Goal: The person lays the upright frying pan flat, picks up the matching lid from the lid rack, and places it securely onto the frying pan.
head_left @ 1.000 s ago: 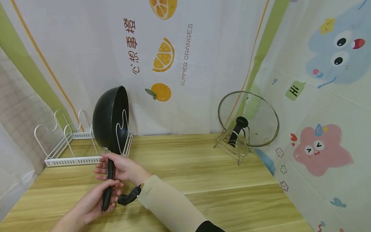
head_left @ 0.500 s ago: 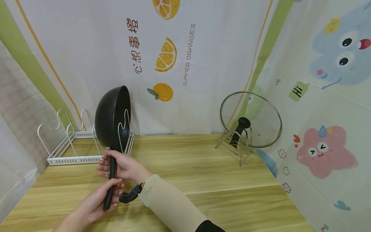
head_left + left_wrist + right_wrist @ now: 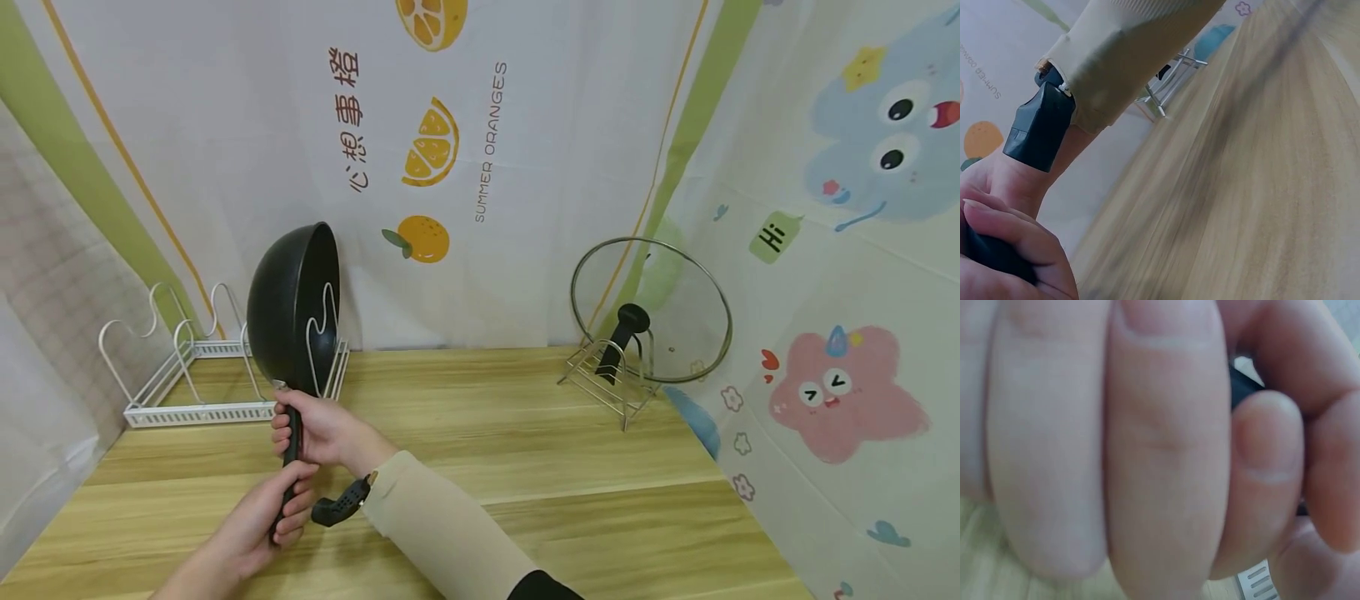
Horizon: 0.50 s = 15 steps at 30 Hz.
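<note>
A black wok point(image 3: 273, 304) stands on its side in a white rack point(image 3: 202, 414), its open face turned right. Its black handle point(image 3: 293, 437) points toward me and down. My right hand point(image 3: 326, 427) grips the handle close to the wok body, fingers curled round it. Lower down, my left hand point(image 3: 262, 510) grips the handle's end. In the left wrist view, the left hand's fingers point(image 3: 1022, 240) wrap the dark handle. Curled fingers point(image 3: 1166, 444) of the right hand fill the right wrist view and hide most of the handle.
At the right, a glass lid point(image 3: 729, 329) with a black knob point(image 3: 633, 318) leans in a small wire stand point(image 3: 624, 408). Patterned cloth point(image 3: 540, 167) hangs behind the wooden table point(image 3: 487, 450). White wire loops point(image 3: 112, 358) rise from the rack's left part.
The fingers of both hands, looser around the handle before, have curled tightly round it. The wok stays in the rack. The whole view has shifted slightly.
</note>
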{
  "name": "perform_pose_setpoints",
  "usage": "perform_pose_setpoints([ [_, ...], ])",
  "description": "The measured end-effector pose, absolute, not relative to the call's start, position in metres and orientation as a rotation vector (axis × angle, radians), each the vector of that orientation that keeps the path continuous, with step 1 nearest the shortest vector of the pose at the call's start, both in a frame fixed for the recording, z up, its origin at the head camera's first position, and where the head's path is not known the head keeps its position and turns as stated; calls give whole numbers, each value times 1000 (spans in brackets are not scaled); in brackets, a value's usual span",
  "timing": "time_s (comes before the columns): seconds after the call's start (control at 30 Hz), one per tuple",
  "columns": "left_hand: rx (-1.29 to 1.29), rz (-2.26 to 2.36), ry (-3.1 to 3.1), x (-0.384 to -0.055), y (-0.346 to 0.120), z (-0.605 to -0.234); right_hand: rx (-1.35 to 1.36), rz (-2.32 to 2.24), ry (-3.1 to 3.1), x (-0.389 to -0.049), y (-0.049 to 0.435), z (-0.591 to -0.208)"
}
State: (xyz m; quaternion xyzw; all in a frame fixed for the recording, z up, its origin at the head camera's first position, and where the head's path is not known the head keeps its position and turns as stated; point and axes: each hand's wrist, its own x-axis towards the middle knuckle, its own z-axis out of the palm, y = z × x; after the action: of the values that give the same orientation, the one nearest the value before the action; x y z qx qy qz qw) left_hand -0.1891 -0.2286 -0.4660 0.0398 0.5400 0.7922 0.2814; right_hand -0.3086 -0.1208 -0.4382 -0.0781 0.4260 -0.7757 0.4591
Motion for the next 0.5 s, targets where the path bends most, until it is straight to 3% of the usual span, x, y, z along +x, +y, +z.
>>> perform_pose_setpoints([
  [0.5,61,2124,1593,-188,-225,-467,-200,-1916,1044,-309,-122,-439],
])
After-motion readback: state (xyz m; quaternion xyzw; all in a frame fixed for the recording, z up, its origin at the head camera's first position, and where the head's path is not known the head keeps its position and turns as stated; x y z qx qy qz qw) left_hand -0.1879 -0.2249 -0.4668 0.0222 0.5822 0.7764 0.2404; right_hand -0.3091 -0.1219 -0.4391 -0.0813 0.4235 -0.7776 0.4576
